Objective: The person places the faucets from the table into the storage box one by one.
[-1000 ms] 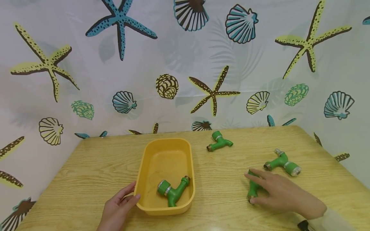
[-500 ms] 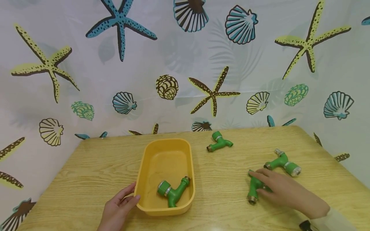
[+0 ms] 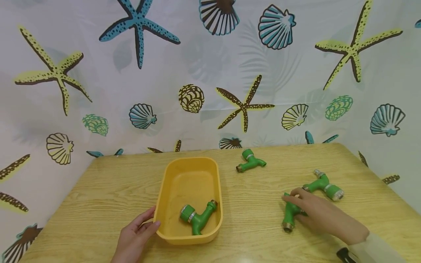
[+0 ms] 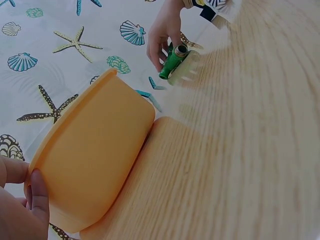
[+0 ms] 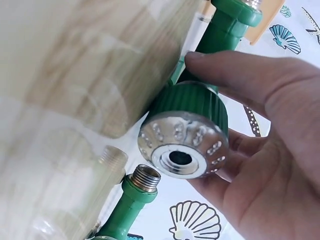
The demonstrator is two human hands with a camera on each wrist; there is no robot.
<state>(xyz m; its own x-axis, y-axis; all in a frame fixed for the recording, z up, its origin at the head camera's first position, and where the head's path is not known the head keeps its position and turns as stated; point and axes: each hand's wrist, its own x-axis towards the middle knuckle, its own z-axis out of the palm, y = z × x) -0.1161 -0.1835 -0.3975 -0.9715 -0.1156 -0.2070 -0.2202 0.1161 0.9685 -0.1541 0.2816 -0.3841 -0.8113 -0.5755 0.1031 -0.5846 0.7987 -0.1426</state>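
At the yellow plastic basin (image 3: 166,184), my left hand (image 3: 135,233) pinches the near left rim, thumb over the edge and fingers outside. Inside the basin lies one green tap (image 3: 198,221) with a ribbed knob. My right hand (image 3: 320,215) grips a second green tap (image 3: 289,213) at the right of the table. In the right wrist view the thumb lies along this tap's body beside its ribbed knob with a silver end (image 5: 185,142). Its threaded brass end points toward the near side. The fingers partly hide it in the head view.
Just beyond the right hand, another green tap (image 3: 323,185) with a silver nozzle lies on the wooden table (image 3: 108,190). One more green tap (image 3: 250,161) lies near the back edge. A white sheet (image 3: 204,124) printed with shells and starfish hangs behind.
My right hand's thumb and fingers have shifted along the tap from its threaded end toward its knob and now grip it. The left hand and basin stay in place.
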